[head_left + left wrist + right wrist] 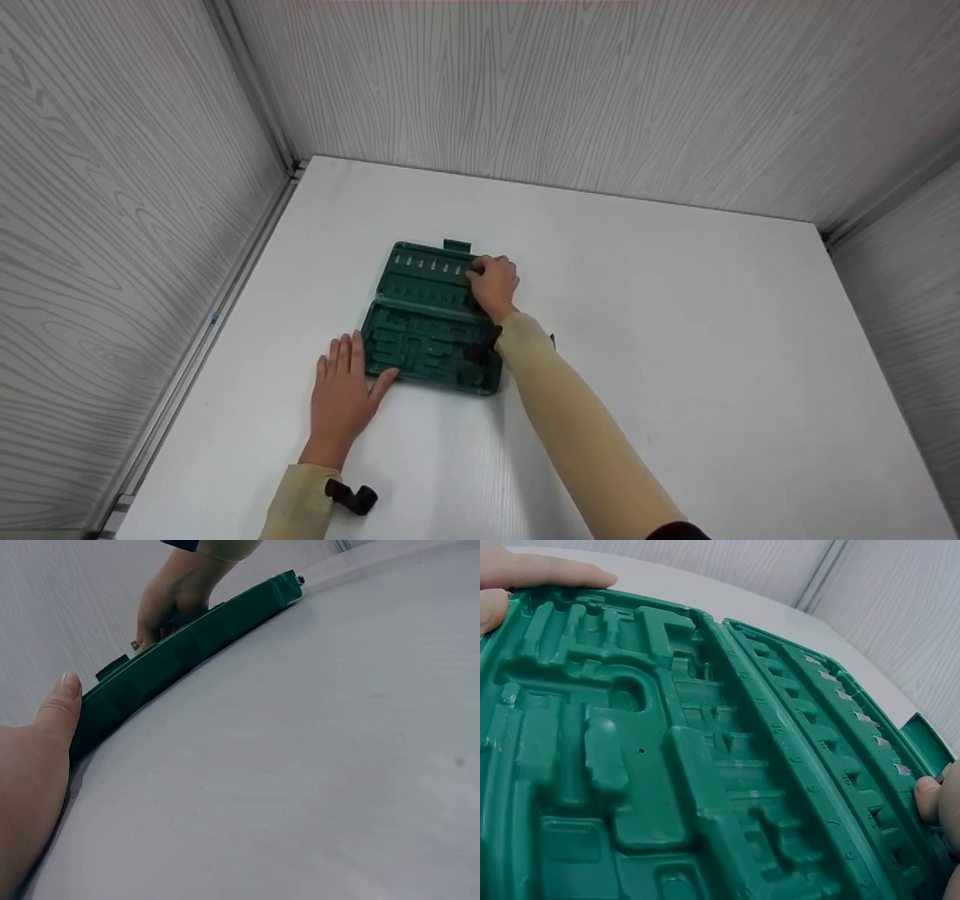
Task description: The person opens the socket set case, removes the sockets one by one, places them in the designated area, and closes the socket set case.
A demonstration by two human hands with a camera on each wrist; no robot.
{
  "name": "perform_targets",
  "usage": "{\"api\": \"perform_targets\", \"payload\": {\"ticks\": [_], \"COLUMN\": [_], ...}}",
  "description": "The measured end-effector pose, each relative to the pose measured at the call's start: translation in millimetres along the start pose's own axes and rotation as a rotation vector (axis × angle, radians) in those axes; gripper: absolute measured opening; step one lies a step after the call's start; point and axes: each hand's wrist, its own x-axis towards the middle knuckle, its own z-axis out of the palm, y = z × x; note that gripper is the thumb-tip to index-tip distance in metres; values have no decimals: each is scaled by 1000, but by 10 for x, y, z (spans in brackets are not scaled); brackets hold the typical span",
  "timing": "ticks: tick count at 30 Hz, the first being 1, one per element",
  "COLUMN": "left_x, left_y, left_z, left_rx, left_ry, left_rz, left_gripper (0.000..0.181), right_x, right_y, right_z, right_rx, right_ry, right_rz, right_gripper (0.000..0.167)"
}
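Green plastic case (431, 306) sitting unfolded on the white surface (675, 337), a bit left of centre from the head cam, with its hinge running across between the two halves. Near half (416, 349) is all moulded recesses in different shapes, and the far half (424, 281) has a row of little silver bits (433, 265) stood along it, six that I can make out. Latch tab (457, 245) sticks out past the far edge.

Left hand (341, 397) is laid flat at the near left corner, fingers straight, thumb spread wide and touching the near edge. It isn't gripping anything, just resting against the case. Right hand (495, 283) is over at the right end of the bit row, fingers bent down and thumb right by the last visible bit. Honestly can't tell whether it's pinching something, the fingers cover that spot.

Both arms are in beige sleeves (592, 427), with a black wrist gadget (351, 497) next to the left cuff and a similar dark one near the right. Pale wood-grain panels (525, 90) stand around the surface.
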Motion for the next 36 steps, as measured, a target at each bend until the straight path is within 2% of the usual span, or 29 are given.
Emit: {"api": "perform_targets", "payload": {"ticks": [8,19,26,33,36], "left_x": [16,9,10,14,20], "left_y": [-28,-18,-17,-16,-5], "left_z": [2,8,30,16,-8], "left_rx": [-9,-11,-18,-19,-12], "left_ry": [-5,-5,-11,-15,-17], "left_rz": [-3,3,1,-7,-4], "left_gripper": [88,88,88,89,88], "right_x": [24,-3,-39,-121,-177], "right_y": [-9,93,176,198,216], "right_z": [9,-95,-223,-312,-342], "right_rx": [32,93,201,225,253], "right_ry": [45,-31,-73,-78,-73], "right_rz": [-26,-127,-184,-249,-247], "right_gripper": [20,21,18,20,21]}}
